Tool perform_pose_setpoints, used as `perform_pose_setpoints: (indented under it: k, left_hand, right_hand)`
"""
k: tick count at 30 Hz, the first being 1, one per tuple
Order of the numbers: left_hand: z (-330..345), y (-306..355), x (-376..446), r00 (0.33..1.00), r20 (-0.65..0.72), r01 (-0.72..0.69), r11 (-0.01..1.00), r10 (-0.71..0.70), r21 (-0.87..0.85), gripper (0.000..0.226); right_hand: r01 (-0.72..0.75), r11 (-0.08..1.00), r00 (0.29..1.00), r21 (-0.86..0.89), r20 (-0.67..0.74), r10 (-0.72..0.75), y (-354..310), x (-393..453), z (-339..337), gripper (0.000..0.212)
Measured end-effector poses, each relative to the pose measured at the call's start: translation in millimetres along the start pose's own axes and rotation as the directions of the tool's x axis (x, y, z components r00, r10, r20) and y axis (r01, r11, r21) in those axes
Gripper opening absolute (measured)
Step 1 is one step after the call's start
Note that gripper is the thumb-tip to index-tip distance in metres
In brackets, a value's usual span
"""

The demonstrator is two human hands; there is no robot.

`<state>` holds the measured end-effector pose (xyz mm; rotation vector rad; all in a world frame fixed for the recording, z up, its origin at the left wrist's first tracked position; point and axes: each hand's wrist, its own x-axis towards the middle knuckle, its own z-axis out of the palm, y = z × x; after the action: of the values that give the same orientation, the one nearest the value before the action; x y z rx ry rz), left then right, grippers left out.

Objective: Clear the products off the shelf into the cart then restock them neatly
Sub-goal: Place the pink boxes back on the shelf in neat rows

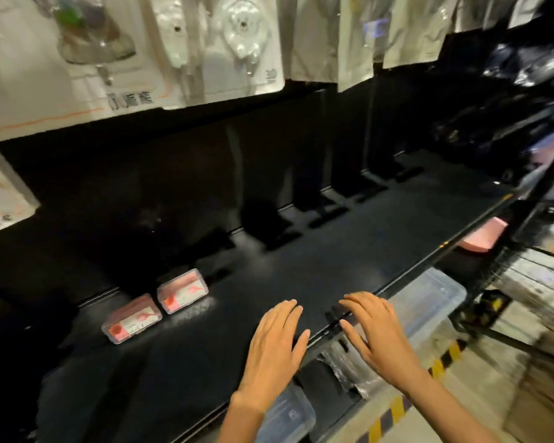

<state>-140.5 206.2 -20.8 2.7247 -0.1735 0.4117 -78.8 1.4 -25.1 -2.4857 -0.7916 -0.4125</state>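
Print on both shelf boxes too blurred to read.

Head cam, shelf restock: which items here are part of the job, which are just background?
Job:
- black shelf
- two small pink-labelled boxes on it, at its left
- left hand and right hand, both open, holding nothing

Background:
- white blister packs hanging above
- clear plastic bins on the level below
- pink item

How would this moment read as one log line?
shelf: two boxes at back | left hand: open, empty | right hand: open, empty
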Motion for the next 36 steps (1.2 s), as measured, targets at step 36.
perform_pose_setpoints:
  k: [36]
  left_hand:
    - [327.4, 577.1, 299.0, 0.622, 0.353, -0.405, 0.673, 0.699, -0.618, 0.058]
  right_hand:
    - [-0.840, 0.490, 0.359, 0.232, -0.438, 0.824, 469.7, -239.7, -324.0, 0.054]
